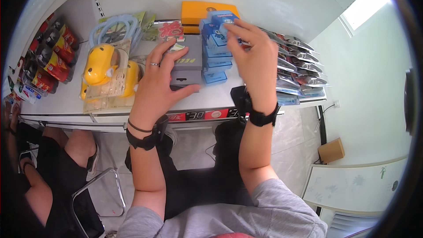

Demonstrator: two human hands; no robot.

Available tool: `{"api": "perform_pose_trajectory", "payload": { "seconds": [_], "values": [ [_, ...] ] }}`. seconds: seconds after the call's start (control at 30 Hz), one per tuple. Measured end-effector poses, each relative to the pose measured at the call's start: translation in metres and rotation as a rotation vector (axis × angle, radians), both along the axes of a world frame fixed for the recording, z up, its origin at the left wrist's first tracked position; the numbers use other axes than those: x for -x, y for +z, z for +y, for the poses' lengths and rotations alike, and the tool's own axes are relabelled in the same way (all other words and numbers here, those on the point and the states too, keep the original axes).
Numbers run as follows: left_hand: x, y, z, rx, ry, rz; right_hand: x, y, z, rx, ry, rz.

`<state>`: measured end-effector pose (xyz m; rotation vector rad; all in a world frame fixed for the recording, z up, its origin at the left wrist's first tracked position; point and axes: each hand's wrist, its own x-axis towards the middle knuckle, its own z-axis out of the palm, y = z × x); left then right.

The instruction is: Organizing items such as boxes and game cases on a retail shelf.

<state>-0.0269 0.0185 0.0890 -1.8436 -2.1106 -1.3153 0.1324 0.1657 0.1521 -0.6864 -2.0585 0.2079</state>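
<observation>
My left hand (pixel 155 76) lies over grey boxes (pixel 190 56) with yellow-green lettering, its fingers spread and a ring on one finger. Fingertips reach a small white and green item (pixel 176 47) on the upper box. To the right, small blue cartons (pixel 216 41) stand stacked in a row running back from the shelf's front. My right hand (pixel 254 51) is at the topmost blue carton (pixel 223 18), thumb and fingertips against or just in front of the upper cartons. Whether it grips one cannot be told. Both wrists wear black straps.
An orange box (pixel 208 11) stands behind the blue cartons. Blister packs (pixel 297 62) fill the shelf's right; yellow toy packs (pixel 100 64), light-blue rings (pixel 115 29) and cola bottles (pixel 49 59) its left. Another person's leg (pixel 79 145) and a metal chair frame (pixel 115 185) are lower left.
</observation>
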Motion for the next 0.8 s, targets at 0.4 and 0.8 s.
{"api": "perform_pose_trajectory", "payload": {
  "seconds": [0.4, 0.8],
  "values": [
    [-0.001, -0.002, 0.001, 0.020, 0.004, -0.005, 0.014, -0.027, 0.089, 0.109, 0.042, -0.185],
    [0.000, 0.001, -0.003, 0.014, 0.003, -0.047, -0.007, 0.051, -0.003, 0.276, 0.014, -0.112]
  ]
}}
